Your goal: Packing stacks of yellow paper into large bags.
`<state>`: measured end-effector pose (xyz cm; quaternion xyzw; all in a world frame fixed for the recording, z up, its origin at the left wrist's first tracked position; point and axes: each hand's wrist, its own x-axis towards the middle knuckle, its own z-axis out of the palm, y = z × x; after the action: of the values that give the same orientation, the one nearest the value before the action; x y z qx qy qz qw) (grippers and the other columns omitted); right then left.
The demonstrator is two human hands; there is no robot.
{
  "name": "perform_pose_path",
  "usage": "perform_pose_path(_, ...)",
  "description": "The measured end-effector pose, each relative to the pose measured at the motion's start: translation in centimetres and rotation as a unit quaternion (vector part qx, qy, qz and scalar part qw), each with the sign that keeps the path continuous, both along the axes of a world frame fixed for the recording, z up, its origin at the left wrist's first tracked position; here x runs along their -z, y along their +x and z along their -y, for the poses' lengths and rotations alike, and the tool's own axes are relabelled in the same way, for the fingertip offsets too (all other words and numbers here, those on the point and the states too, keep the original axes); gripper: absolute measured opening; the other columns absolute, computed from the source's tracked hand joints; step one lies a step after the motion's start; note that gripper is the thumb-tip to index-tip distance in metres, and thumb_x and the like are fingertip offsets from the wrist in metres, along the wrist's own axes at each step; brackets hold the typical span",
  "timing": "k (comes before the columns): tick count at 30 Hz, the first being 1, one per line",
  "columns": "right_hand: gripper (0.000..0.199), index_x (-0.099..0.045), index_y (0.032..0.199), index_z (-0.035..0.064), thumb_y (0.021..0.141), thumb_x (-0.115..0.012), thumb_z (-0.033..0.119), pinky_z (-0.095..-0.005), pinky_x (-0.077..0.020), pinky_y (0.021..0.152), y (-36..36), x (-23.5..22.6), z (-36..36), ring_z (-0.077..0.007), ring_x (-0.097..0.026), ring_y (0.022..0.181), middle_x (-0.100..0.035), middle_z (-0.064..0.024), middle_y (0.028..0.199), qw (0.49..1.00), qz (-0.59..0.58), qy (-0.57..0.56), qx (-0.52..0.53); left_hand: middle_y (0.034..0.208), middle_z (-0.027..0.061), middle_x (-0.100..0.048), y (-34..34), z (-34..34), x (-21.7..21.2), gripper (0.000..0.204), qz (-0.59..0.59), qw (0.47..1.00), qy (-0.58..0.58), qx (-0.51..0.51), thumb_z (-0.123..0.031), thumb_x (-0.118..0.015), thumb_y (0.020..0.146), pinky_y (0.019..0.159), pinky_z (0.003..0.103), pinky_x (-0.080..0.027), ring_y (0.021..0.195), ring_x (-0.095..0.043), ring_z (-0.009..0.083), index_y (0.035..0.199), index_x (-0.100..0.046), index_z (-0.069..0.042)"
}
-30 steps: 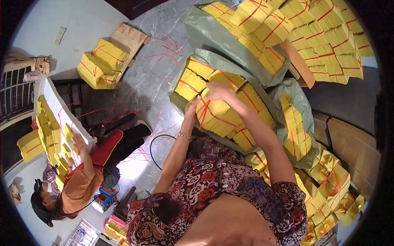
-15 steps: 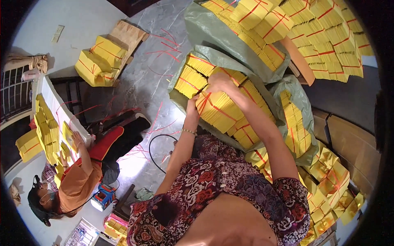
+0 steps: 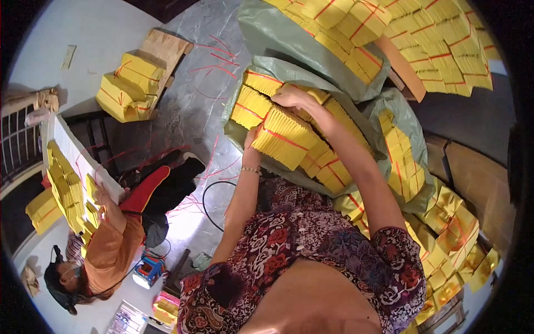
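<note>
**Bundle of yellow paper, held in both hands, centre frame**

Hidden: my left hand (image 3: 251, 143) is mostly behind the bundle's lower left edge; only its wrist side shows, so I cannot tell how its fingers sit. My own shoulder and patterned sleeve fill the lower centre.

Item: one yellow paper bundle (image 3: 285, 138), tied with red string, just above centre, over a green sack (image 3: 311, 55) full of like bundles.

Fingers: my right hand (image 3: 296, 98) lies on the bundle's upper end, fingers curled over its top edge, gripping it. The left hand touches the opposite lower corner.

Axis: the long side runs from upper left to lower right; the sheet edges face lower left.

Nearby: another person (image 3: 105, 245), lower left, at a board of yellow stacks.
</note>
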<state>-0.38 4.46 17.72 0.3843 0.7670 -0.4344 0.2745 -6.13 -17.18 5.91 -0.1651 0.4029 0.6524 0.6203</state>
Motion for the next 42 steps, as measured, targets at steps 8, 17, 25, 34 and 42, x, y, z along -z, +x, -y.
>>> perform_pose_path(8,0.035,-0.057,0.104,0.0019,0.093,-0.048,0.034,-0.0377,-0.0450,0.079,13.4,-0.3,7.8,-0.0292,-0.059,0.091,-0.061,-0.0182,0.097,0.841,-0.294,0.168,0.422,0.096,0.0128,-0.066,1.2,-0.3,-3.7,0.033,-0.038,0.995,-0.053,-0.070,-0.021,-0.047,0.091,0.074,0.038,-0.053,0.085,-0.064,0.0256,0.109,-0.059,0.005)
perform_pose_path(17,0.062,-0.052,0.115,-0.0061,0.098,-0.023,0.046,-0.0411,-0.0360,0.095,11.3,-0.7,17.1,-0.0400,-0.050,0.110,-0.055,-0.0257,0.118,0.795,-0.176,0.017,0.581,0.121,0.0114,-0.057,1.2,1.0,-3.3,0.048,-0.073,0.992,-0.077,-0.073,-0.037,-0.039,0.092,0.092,0.044,-0.046,0.109,-0.055,0.0289,0.125,-0.052,-0.005)
perform_pose_path(25,0.059,-0.051,0.120,-0.0051,0.098,-0.023,0.043,-0.0413,-0.0351,0.097,10.3,-0.9,16.1,-0.0409,-0.048,0.113,-0.054,-0.0260,0.119,0.796,-0.189,-0.009,0.575,0.141,0.0081,-0.040,0.6,-1.6,-5.2,0.059,-0.060,0.993,-0.091,-0.037,-0.051,-0.034,0.093,0.104,0.046,-0.035,0.126,-0.041,0.0283,0.138,-0.036,-0.014)
perform_pose_path(34,0.058,-0.054,0.111,-0.0034,0.098,-0.025,0.045,-0.0428,-0.0387,0.091,11.8,1.1,16.3,-0.0411,-0.051,0.104,-0.057,-0.0240,0.109,0.790,-0.278,0.021,0.545,0.132,0.0105,-0.048,-0.1,0.1,-10.0,0.060,-0.006,0.998,-0.063,0.005,-0.051,-0.037,0.092,0.101,0.047,-0.037,0.121,-0.045,0.0285,0.134,-0.040,-0.008)
perform_pose_path(42,0.027,-0.056,0.100,0.0021,0.082,-0.060,0.022,-0.0447,-0.0378,0.092,15.5,1.6,13.3,-0.0324,-0.048,0.109,-0.052,-0.0130,0.113,0.870,-0.298,0.373,0.121,0.143,0.0310,-0.011,5.1,-2.6,-20.7,0.115,-0.841,0.471,-0.126,0.236,-0.052,-0.077,0.063,0.104,0.056,-0.022,0.131,-0.019,0.0457,0.145,-0.014,-0.002)
